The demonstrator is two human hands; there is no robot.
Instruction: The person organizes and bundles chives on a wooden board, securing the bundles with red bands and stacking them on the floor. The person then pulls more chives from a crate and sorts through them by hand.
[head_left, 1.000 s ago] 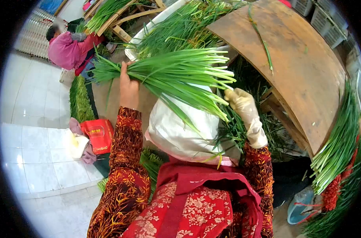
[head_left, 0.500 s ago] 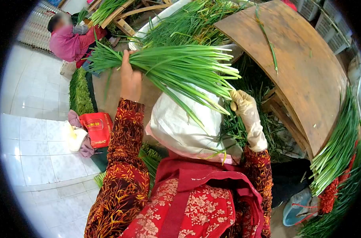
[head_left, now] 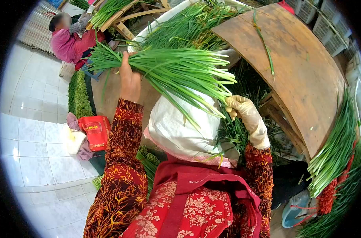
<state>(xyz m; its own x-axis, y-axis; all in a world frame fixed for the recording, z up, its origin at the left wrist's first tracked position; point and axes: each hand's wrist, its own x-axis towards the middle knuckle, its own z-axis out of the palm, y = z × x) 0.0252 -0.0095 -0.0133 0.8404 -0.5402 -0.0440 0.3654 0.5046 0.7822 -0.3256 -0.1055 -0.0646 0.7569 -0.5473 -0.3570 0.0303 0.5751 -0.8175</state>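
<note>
My bare left hand (head_left: 131, 81) is wrapped round a large bunch of long green stalks (head_left: 176, 69), near its leafy end. The pale ends of the bunch fan out to the right. My right hand (head_left: 242, 109), in a cream glove, is closed at the lower pale ends; whether it pinches a stalk is too small to tell. Below the bunch, a white sack (head_left: 184, 127) lies over my lap. Loose green leaves (head_left: 234, 133) hang beside the sack, under my right hand.
A brown board (head_left: 291, 59) slopes at the right, with stalks (head_left: 335, 139) along its edge. Behind the bunch is a white tub (head_left: 148, 29) of greens. A person (head_left: 71, 41) sits at the upper left. A red bag (head_left: 95, 133) lies on tiles at the left.
My right hand has dropped slightly along the pale ends and its fingers have curled. My left hand keeps its hold. The other person's arm has moved up toward the stalks there.
</note>
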